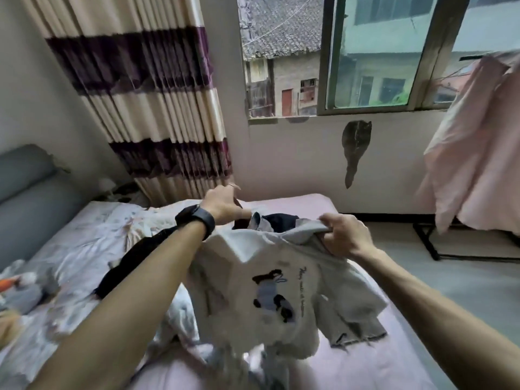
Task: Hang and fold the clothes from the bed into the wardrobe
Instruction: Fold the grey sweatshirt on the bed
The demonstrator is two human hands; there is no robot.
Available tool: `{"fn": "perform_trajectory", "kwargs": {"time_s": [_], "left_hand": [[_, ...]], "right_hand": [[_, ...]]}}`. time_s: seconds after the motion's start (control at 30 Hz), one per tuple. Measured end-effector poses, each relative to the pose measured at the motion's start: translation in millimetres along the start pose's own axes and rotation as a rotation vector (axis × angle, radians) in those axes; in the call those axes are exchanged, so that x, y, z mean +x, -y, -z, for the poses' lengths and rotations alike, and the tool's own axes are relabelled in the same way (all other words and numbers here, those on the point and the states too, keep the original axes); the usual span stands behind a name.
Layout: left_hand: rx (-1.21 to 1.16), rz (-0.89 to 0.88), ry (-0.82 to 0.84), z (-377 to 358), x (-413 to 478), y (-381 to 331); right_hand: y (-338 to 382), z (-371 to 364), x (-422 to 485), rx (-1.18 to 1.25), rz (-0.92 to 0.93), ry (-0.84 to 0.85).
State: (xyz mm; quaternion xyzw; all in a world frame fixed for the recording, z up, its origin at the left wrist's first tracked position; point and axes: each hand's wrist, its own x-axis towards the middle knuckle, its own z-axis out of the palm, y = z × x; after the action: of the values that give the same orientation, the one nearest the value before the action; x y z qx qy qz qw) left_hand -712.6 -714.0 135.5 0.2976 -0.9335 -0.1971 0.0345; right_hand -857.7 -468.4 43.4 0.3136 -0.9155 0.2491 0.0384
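A white T-shirt (270, 294) with a dark printed figure hangs in the air above the bed (377, 358), held up at its top edge. My right hand (343, 235) is closed on the shirt's right shoulder. My left hand (222, 204), with a black watch on the wrist, grips the shirt's left top edge next to dark clothes (278, 220) behind the shirt. A black garment (132, 260) lies on the bed under my left forearm. More pale clothes (183, 319) are heaped below the shirt.
A pink garment (475, 153) hangs on a black rack (427, 243) at the right by the window. A striped curtain (157, 102) hangs at the back left. The grey headboard (31, 198) stands at the left, with a soft toy (17, 291) on the floral bedding.
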Motion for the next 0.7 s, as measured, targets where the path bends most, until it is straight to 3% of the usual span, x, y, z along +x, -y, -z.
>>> {"fn": "perform_trajectory", "kwargs": {"time_s": [0.07,0.13,0.3,0.37,0.5,0.6,0.7], "left_hand": [[-0.103,-0.203,0.224,-32,-14,-27],[-0.147,-0.387,0.265,-64,-24,-49],[-0.144,-0.355,-0.104,-89,-13,-60],[-0.112,-0.392,-0.168,-85,-7,-64],[-0.35,-0.326,-0.324,-66,2,-88],[-0.624,-0.273,-0.339,-39,8,-98],[-0.849,-0.32,-0.259,-14,12,-97]], "right_hand": [[24,3,3,-0.016,0.091,-0.001],[44,6,6,-0.044,0.192,-0.013],[33,33,0,0.081,0.293,-0.331],[10,28,-17,0.215,0.196,-0.437],[-38,-9,-61,0.491,-0.189,-0.239],[-57,-44,-79,0.489,-0.268,0.025],[-57,-63,-78,0.426,-0.312,0.151]]}}
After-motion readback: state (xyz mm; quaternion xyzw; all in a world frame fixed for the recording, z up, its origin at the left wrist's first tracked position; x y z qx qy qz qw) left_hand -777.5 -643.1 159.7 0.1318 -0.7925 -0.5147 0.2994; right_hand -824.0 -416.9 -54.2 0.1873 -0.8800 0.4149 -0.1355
